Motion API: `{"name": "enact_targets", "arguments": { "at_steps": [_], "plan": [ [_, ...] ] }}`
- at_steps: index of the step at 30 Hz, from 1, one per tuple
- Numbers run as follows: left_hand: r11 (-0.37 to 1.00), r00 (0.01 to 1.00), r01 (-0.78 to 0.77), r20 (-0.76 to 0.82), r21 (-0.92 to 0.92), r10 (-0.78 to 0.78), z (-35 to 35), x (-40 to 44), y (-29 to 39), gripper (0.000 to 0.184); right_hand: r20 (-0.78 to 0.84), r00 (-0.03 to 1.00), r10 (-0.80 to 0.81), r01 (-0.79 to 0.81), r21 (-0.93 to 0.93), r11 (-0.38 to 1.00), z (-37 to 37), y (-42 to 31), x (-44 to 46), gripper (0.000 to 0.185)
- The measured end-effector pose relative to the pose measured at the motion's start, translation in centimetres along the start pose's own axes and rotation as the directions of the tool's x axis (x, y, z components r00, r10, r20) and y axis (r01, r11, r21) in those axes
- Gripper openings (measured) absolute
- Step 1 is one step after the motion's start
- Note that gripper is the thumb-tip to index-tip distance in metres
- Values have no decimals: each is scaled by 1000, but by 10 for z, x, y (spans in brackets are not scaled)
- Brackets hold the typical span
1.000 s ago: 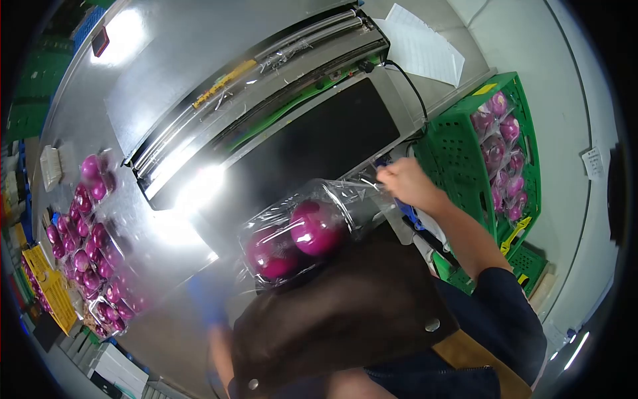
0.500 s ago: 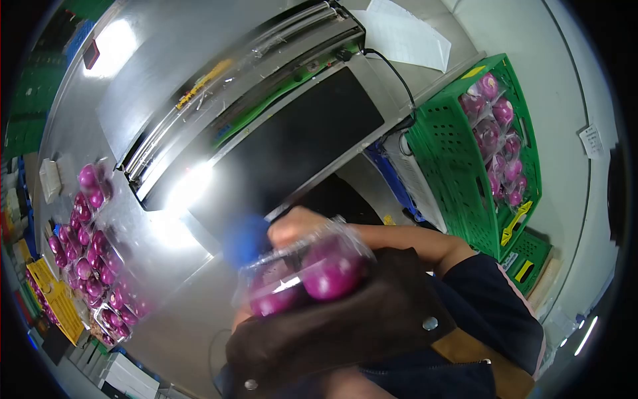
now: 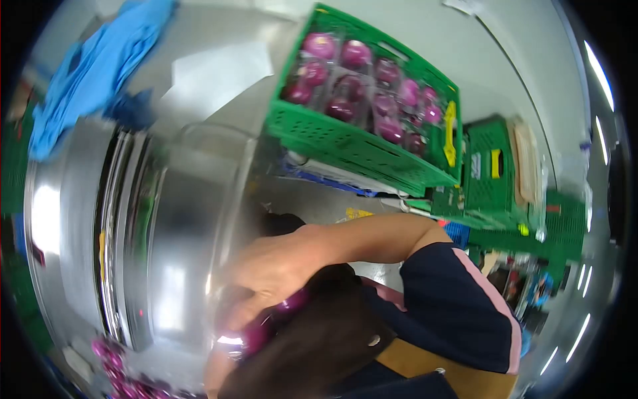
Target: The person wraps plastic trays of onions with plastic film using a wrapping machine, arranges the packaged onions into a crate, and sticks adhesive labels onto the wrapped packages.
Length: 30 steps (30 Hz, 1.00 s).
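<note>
A clear-wrapped pack of red onions (image 3: 256, 336) is low in the head view, close against the dark apron. My right hand (image 3: 276, 269) reaches across from the right and lies over the pack with fingers curled down around it, blurred by motion. Only a strip of my left hand (image 3: 214, 369) shows at the pack's left side; its fingers are hidden. Left of the hands stands the metal wrapping machine (image 3: 123, 233) with its rollers. A blurred, see-through sheet-like outline (image 3: 247, 159) rises above my right hand; I cannot tell what it is.
A green crate (image 3: 359, 143) holding several packs of red onions stands at the top middle. Another green crate (image 3: 488, 166) is to its right. More red onions (image 3: 116, 369) lie at the lower left. A blue cloth (image 3: 100, 73) and white paper (image 3: 219, 76) lie at the upper left.
The view has swung right, bringing the crate to the middle and the blue cloth into sight. The onion pack, earlier in plain view, is now lower and mostly covered by my right hand.
</note>
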<state>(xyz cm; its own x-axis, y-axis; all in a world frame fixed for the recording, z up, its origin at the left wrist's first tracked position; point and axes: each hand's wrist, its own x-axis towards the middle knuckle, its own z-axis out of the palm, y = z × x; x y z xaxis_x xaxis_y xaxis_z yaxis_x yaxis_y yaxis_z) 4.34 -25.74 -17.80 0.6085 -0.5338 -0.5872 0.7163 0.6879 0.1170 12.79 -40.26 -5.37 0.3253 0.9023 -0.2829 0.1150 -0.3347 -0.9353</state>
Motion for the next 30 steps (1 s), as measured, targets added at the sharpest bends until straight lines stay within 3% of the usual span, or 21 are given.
{"name": "enact_targets", "arguments": {
  "at_steps": [4, 6, 7, 8, 9, 10, 11, 12, 13, 14, 15, 16, 18, 19, 20, 25, 30],
  "plan": [
    [990, 992, 120, 28, 71, -122, 23, 17, -4, 39, -356, 933, 57, 61, 312, 948, -12, 58, -51, 52],
    [973, 988, 125, 67, 193, -140, 47, 24, -4, 41, -651, 724, 228, -113, 214, 970, -26, 87, -103, 47],
    [949, 986, 105, 95, 298, -139, 67, 24, 0, 43, -827, 561, -30, -289, -229, 930, -33, 117, -136, 50],
    [867, 978, 1, 180, 498, -105, 98, 23, 7, 55, -917, 347, 195, -274, 100, 956, -48, 123, -172, 61],
    [799, 980, -33, 177, 600, -92, 101, 23, 15, 54, -903, 62, 424, -46, 422, 905, -64, 130, -208, 75],
    [717, 981, -66, 175, 694, -79, 100, 24, 25, 53, -790, -198, 580, 251, 531, 809, -79, 136, -244, 91],
    [659, 974, -153, 224, 736, -23, 97, 27, 28, 52, -686, -218, 695, 329, 619, 714, -93, 152, -292, 84],
    [592, 960, -240, 277, 770, 29, 91, 31, 29, 51, -701, -221, 678, 321, 605, 729, -100, 178, -340, 78],
    [517, 939, -325, 335, 792, 76, 89, 35, 31, 50, -686, -412, 600, 119, 612, 781, -103, 196, -371, 77],
    [279, 869, -488, 490, 827, 64, 102, 42, 33, 49, -657, -488, 575, 63, 631, 774, -100, 204, -386, 80],
    [29, 780, -626, 626, 779, 12, 124, 56, 36, 50, -517, -627, 583, -15, 756, 654, -100, 226, -409, 86],
    [-213, 678, -728, 730, 652, -81, 148, 72, 37, 50, -511, -644, 569, -76, 783, 618, -93, 256, -424, 90],
    [-410, 600, -774, 765, 482, -233, 195, 106, 26, 57, -499, -681, 536, -189, 827, 530, -84, 303, -445, 98],
    [-400, 544, -814, 794, 422, -271, 210, 129, 13, 59, -468, -683, 561, -241, 869, 432, -83, 282, -428, 98],
    [-386, 487, -849, 818, 361, -305, 221, 155, -3, 61, -432, -682, 590, -226, 892, 392, -81, 305, -436, 98],
    [-330, 305, -930, 838, 161, -452, 240, 272, -93, 59, -395, -707, 586, -238, 914, 329, -80, 293, -410, 97],
    [-522, 427, -849, 690, 83, -584, 227, 308, -121, 50, -387, -666, 637, -232, 920, 317, -77, 298, -410, 98]
  ]
}}
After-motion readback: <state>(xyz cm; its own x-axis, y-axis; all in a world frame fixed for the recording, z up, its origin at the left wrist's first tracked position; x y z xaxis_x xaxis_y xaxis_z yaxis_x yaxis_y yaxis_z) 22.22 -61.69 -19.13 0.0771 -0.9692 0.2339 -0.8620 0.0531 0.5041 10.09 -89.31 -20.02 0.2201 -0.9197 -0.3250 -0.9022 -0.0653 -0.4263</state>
